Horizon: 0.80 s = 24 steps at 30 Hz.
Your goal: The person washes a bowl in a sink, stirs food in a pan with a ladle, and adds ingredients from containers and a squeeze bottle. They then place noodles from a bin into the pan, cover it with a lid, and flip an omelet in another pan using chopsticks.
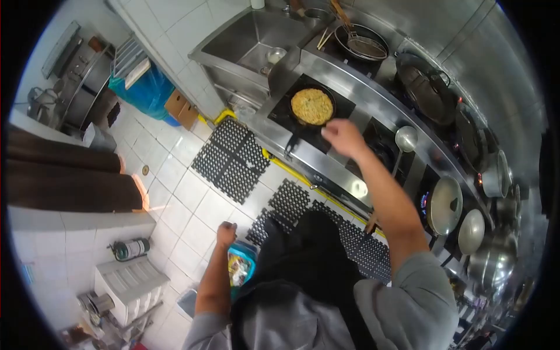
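A round, golden flat omelette or pancake (312, 107) fills a black frying pan (293, 123) on the stove. The pan's dark handle points down toward the stove's front edge. Just beside the pan's lower right rim is my right hand (343, 137), held above the cooktop with its fingers drawn together. Whatever the fingertips may hold is too small to make out. My left hand (226, 233) hangs low on the other side of my body, curled into a fist with nothing visible in it. Below that fist stands a blue bin (249, 256) with mixed scraps inside.
A ladle (406, 139) rests on the stove right of my hand. Behind stands a pan with a strainer (367, 46); a lidded pan (444, 205) sits further right. A steel sink (233, 44) adjoins the stove. Black perforated mats (230, 160) cover part of the tiled floor.
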{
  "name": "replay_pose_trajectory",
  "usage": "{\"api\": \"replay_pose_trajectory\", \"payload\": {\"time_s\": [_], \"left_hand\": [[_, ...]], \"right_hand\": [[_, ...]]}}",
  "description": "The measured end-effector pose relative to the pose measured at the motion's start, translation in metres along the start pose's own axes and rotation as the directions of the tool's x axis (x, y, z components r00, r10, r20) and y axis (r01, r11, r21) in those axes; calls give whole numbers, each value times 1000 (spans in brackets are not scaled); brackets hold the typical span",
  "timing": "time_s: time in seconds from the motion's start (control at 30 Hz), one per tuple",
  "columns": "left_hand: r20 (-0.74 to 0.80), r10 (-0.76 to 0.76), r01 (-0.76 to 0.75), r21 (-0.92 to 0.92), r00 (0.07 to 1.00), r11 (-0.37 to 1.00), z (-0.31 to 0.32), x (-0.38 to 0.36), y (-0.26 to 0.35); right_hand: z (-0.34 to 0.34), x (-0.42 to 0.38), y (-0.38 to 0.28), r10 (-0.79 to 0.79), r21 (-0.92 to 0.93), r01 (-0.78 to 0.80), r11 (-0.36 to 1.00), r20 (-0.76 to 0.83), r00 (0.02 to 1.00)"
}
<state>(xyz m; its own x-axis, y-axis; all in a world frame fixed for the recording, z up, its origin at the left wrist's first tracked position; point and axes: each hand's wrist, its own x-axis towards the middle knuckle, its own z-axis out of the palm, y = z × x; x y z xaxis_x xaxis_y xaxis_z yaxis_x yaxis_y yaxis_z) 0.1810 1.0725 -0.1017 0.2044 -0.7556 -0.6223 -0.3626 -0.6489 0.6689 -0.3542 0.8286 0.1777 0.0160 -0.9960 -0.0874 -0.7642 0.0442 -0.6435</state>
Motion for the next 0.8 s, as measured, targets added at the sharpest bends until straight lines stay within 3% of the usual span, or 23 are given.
{"api": "replay_pose_trajectory", "payload": {"time_s": [0.03, 0.07, 0.1, 0.17, 0.27, 0.3, 0.33, 0.37, 0.43, 0.5, 0.53, 0.6, 0.63, 0.7, 0.73, 0.77, 0.8], "left_hand": [[-15, 0, -1, -99, 1000, 995, -19, 1, 35], [-58, 5, -16, -182, 998, 983, -40, 26, 70], [-103, -1, -26, -267, 995, 963, -56, 30, 79], [-154, 6, -49, -277, 988, 959, -73, 36, 86], [-128, 89, -75, 112, 988, 991, -96, 13, 96], [-187, 89, -51, 202, 978, 978, -97, -1, 95], [-188, 93, -62, 168, 978, 984, -101, -11, 81], [-196, 287, -165, 475, 938, 864, -104, -17, 62], [-221, 83, 0, 355, 972, 935, -103, -39, 70], [-202, -25, 121, 475, 979, 872, -108, -41, 73], [-188, -31, 120, 483, 982, 868, -116, -35, 63], [28, 101, -99, 567, 995, 818, -136, -4, 47], [49, 101, -111, 572, 994, 813, -142, 13, 70], [-27, 34, -21, 395, 999, 919, -150, 55, 131], [113, 262, -283, 497, 958, 820, -164, 99, 124], [178, 386, -421, 507, 905, 752, -175, 141, 127], [222, 407, -463, 444, 886, 767, -188, 182, 155]], "right_hand": [[-3, 49, 7, -72, -68, 66, 996, -98, 993], [-17, 133, 1, -2, -122, -17, 992, -149, 989], [-30, 189, -1, 64, -173, -98, 980, -194, 979], [-40, 269, 1, 23, -215, -86, 973, -281, 959], [-50, 384, 4, 91, -283, -185, 941, -315, 945], [-49, 414, 5, 88, -269, -180, 946, -320, 943], [-47, 440, 8, 156, -309, -261, 914, -327, 932], [-45, 464, 13, 225, -348, -343, 872, -337, 914], [-38, 506, 29, 238, -400, -381, 833, -362, 901], [-33, 528, 39, 345, -423, -453, 785, -308, 887], [-31, 529, 37, 323, -441, -452, 775, -338, 884], [-33, 536, 33, 377, -425, -493, 759, -329, 866], [-34, 541, 32, 413, -405, -519, 753, -323, 852], [-32, 548, 31, 469, -319, -578, 751, -358, 808], [-32, 549, 30, 508, -232, -613, 756, -383, 771], [-32, 550, 28, 527, -226, -637, 737, -398, 751], [-32, 549, 23, 551, -226, -651, 724, -378, 744]]}}
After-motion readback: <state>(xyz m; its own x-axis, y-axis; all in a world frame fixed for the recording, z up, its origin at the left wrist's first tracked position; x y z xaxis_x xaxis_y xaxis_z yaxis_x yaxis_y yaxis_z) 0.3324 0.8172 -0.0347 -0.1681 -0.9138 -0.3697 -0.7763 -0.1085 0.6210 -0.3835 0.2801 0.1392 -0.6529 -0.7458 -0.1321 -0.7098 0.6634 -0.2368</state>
